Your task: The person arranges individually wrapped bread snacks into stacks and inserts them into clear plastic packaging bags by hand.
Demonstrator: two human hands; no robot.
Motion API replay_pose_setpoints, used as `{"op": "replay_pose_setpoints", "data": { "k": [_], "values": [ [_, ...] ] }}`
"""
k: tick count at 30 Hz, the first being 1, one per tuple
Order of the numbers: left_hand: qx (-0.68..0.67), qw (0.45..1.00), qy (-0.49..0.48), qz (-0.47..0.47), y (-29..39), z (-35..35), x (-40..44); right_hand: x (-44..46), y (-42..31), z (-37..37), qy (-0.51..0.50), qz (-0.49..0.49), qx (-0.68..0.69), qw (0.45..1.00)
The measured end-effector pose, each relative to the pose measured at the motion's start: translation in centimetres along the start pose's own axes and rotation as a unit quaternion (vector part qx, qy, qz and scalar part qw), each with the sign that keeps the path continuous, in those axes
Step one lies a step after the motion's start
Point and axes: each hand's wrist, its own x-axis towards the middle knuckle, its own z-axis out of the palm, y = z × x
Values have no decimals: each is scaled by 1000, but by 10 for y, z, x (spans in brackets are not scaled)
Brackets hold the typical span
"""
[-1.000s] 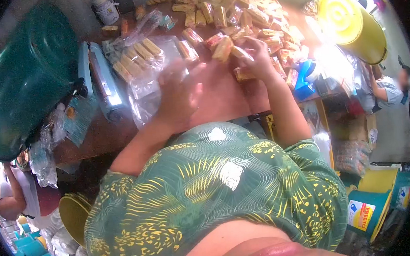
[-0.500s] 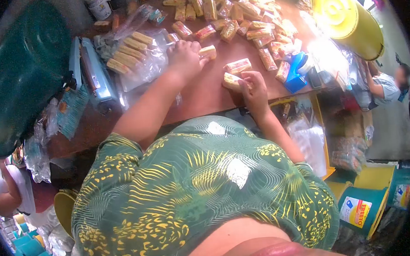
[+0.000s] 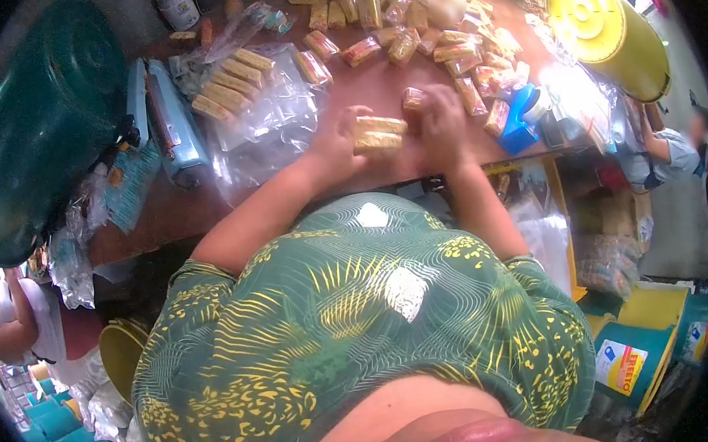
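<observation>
My left hand (image 3: 337, 144) is closed on two yellowish wrapped bars (image 3: 379, 133), held one against the other just above the brown table. My right hand (image 3: 444, 124), slightly blurred, has its fingers curled at another wrapped bar (image 3: 413, 99) with a reddish label. To the left, a row of several unlabelled bars (image 3: 233, 83) lies on clear plastic bags (image 3: 262, 137). Beyond my hands, several loose wrapped bars (image 3: 361, 51) are scattered in front of a large heap (image 3: 417, 11).
A blue tape dispenser (image 3: 519, 119) stands at the right edge of the table (image 3: 353, 85). Left of the bags is a long blue device (image 3: 173, 123), with a big green drum (image 3: 43, 119) beside it. A yellow tub (image 3: 603, 19) is at right. Other people are at both sides.
My left hand has come back toward me and now holds two bars together. My right hand has left those bars and moved farther out to another one.
</observation>
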Motion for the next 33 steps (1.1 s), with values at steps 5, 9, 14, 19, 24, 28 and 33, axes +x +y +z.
{"op": "replay_pose_setpoints", "data": {
  "k": [5,9,14,19,24,28,33],
  "values": [
    [41,989,90,-110,-15,-1,17,-4,38,-20,-152,194,18,969],
    [49,990,62,-119,-7,-2,23,-28,6,-23,-202,56,158,965],
    [60,998,21,-18,-8,3,19,-28,-13,-10,-199,55,174,963],
    [101,994,34,23,2,6,14,-11,-19,-23,-270,42,210,939],
    [52,998,20,-13,-7,7,19,18,23,-33,-89,28,11,996],
    [76,997,17,-6,-5,8,14,10,63,-43,-93,139,-282,944],
    [104,993,40,33,-10,9,13,14,54,-7,-126,134,-11,983]
  ]
}}
